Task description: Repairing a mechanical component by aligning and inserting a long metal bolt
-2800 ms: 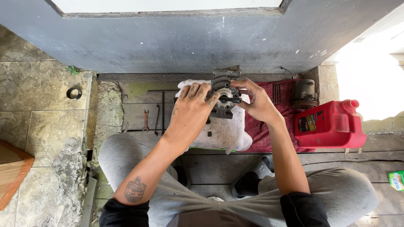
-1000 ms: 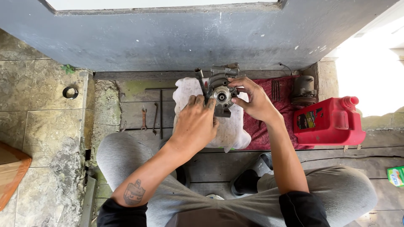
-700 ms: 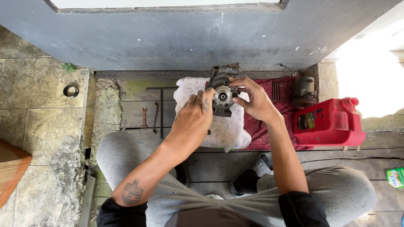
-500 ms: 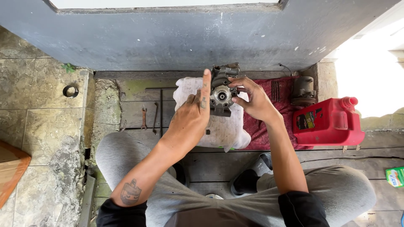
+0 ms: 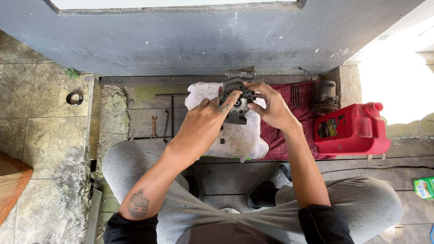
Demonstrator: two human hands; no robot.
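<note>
Both hands worked a grey metal engine part [image 5: 238, 97] over a white cloth [image 5: 228, 133].

The left hand [image 5: 203, 124] gripped the part from the left, fingers across its face; the right hand [image 5: 271, 106] pinched its right side. Beside the cloth, to its right, lay a red cloth [image 5: 282, 135], with a red jerrycan [image 5: 352, 131] farther right and a round metal cylinder [image 5: 324, 96] just above that. Left of the white cloth lay a small spanner [image 5: 153, 126].

Left index finger [image 5: 231, 97] now across part [image 5: 238, 92]
</note>
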